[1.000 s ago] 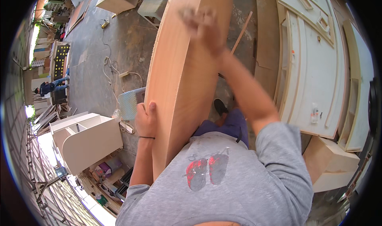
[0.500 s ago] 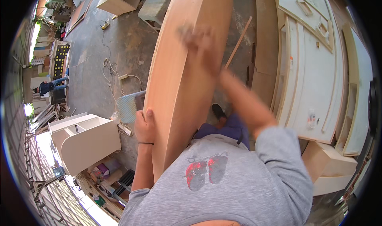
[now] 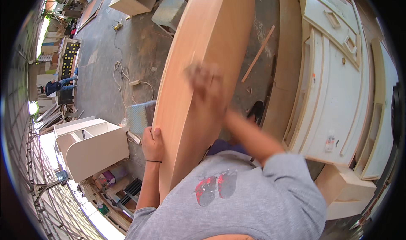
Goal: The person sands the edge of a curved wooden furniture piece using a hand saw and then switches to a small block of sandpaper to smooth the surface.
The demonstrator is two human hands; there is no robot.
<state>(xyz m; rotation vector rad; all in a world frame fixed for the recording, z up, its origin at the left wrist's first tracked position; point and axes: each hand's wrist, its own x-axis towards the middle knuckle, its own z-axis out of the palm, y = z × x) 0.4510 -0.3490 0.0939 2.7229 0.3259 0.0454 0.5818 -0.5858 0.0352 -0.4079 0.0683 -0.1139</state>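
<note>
A long wooden box-like piece (image 3: 198, 41) with a light wood-grain face slants up from my body, one long corner edge running down its middle. Its left side is gripped by my left hand (image 3: 153, 144), thumb on the face and the other fingers mostly hidden round the edge. Over the corner edge, about midway up the piece, lies my right hand (image 3: 205, 81), smeared by motion. Something greyish shows at its fingertips, too blurred to name.
A white curved-sided cabinet (image 3: 97, 147) stands at left, near a bubble-wrapped item (image 3: 141, 117). A cable (image 3: 120, 71) trails over the floor. A thin wood strip (image 3: 258, 54) lies right of the piece, before large white panels (image 3: 330, 96). A person (image 3: 55, 87) stands far left.
My right hand has slid down the corner edge toward me. My left hand keeps its hold on the piece. A shoe now shows farther right, and the view has shifted slightly.
</note>
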